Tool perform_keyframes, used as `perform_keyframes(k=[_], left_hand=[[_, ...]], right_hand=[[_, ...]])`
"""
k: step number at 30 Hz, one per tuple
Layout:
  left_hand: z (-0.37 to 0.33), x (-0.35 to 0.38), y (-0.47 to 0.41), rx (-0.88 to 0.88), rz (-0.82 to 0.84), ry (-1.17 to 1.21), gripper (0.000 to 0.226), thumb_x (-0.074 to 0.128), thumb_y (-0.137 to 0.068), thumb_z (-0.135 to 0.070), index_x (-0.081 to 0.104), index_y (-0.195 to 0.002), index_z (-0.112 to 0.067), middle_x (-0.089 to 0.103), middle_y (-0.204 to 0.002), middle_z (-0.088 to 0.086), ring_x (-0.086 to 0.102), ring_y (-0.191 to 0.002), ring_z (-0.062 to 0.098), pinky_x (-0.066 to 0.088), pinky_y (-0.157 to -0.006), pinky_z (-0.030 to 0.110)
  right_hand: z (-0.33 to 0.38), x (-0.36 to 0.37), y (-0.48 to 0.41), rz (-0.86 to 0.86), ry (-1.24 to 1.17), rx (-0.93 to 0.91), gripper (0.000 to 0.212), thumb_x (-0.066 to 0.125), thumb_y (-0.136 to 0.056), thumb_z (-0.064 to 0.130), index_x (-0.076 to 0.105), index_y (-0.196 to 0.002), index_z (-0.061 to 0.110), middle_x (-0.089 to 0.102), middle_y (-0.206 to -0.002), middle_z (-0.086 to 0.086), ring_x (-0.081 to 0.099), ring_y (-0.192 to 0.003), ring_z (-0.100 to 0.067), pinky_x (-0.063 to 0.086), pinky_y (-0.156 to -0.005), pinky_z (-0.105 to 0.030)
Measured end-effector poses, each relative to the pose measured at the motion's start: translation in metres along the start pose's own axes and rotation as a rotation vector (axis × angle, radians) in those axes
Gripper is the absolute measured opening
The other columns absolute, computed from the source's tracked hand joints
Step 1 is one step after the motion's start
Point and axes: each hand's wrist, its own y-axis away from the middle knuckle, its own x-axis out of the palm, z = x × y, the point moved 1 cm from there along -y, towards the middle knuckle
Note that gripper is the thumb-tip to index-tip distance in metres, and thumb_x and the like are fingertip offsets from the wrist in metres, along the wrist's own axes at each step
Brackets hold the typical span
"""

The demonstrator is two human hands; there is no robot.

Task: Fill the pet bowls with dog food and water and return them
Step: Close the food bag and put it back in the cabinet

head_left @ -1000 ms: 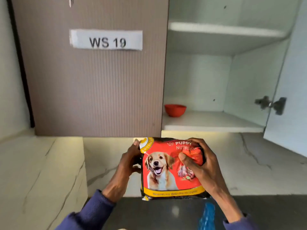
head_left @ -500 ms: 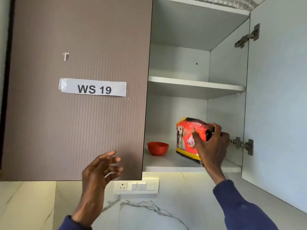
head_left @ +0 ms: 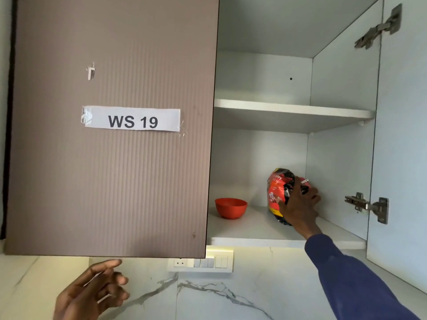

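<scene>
A red and black dog food bag (head_left: 278, 191) stands on the lower shelf (head_left: 249, 229) of the open wall cupboard, towards the right. My right hand (head_left: 300, 204) reaches into the cupboard and grips the bag from the front, covering its right side. A small red bowl (head_left: 230, 207) sits on the same shelf at the left, apart from the bag. My left hand (head_left: 92, 294) hovers below the shut cupboard door with its fingers loosely spread, holding nothing.
The left cupboard door (head_left: 111, 125) is shut and bears a paper label reading WS 19. The right door (head_left: 402, 135) hangs open with metal hinges. An upper shelf (head_left: 293, 112) is bare. A white switch panel (head_left: 201, 263) sits on the marble wall below.
My right hand has carried the bag up from in front of me into the cupboard and deeper onto the lower shelf. My left hand let go of the bag and dropped lower.
</scene>
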Motion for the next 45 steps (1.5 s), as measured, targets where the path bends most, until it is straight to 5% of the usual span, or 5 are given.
perform_keyframes(k=[10,18,27,39,45], left_hand=[[0.013,-0.045,0.009,-0.070,-0.125,-0.051,0.027,0.038,-0.107,-0.006,0.065,-0.101,-0.004,0.072,-0.061,0.004,0.069,-0.046,0.018,0.056,-0.048,0.020],[0.016,-0.004,-0.011,0.321,-0.002,-0.321,0.027,0.067,-0.094,-0.024,0.073,-0.120,-0.019,0.078,-0.111,0.001,0.077,-0.094,0.016,0.064,-0.080,0.027],[0.019,0.010,-0.058,1.004,-0.044,-1.084,0.054,0.071,-0.093,-0.011,0.059,-0.144,-0.022,0.050,-0.151,0.008,0.049,-0.136,0.027,0.049,-0.106,0.040],[0.036,0.020,-0.074,1.227,0.066,-1.211,0.051,0.044,-0.107,-0.033,0.042,-0.156,-0.019,0.022,-0.168,0.022,0.019,-0.157,0.043,0.021,-0.123,0.063],[0.037,0.072,-0.057,1.266,0.149,-1.233,0.070,0.070,-0.088,0.005,0.047,-0.153,-0.010,0.023,-0.167,0.024,0.020,-0.156,0.043,0.023,-0.123,0.064]], right_hand=[[-0.013,0.011,0.004,-0.011,0.058,-0.082,0.097,0.069,-0.095,0.035,0.004,-0.164,0.016,0.012,-0.158,-0.038,0.015,-0.145,-0.056,0.035,-0.107,-0.066],[-0.022,0.007,0.013,0.019,-0.064,-0.142,0.102,0.073,-0.087,0.025,0.007,-0.163,0.009,0.018,-0.158,-0.037,0.019,-0.147,-0.053,0.021,-0.119,-0.055],[-0.025,0.005,0.060,-0.070,-0.153,-0.295,0.072,0.057,-0.076,-0.015,0.049,-0.146,0.001,0.059,-0.136,-0.026,0.054,-0.127,-0.047,0.047,-0.106,-0.052],[-0.003,-0.028,0.157,-0.067,-0.287,-0.436,0.062,0.065,-0.089,-0.011,0.051,-0.147,0.006,0.052,-0.141,-0.016,0.055,-0.128,-0.031,0.050,-0.104,-0.054],[-0.014,-0.096,0.215,-0.099,-0.171,-0.524,0.073,0.062,-0.092,-0.005,0.040,-0.154,0.026,0.048,-0.141,0.005,0.054,-0.129,-0.013,0.048,-0.109,-0.036]])
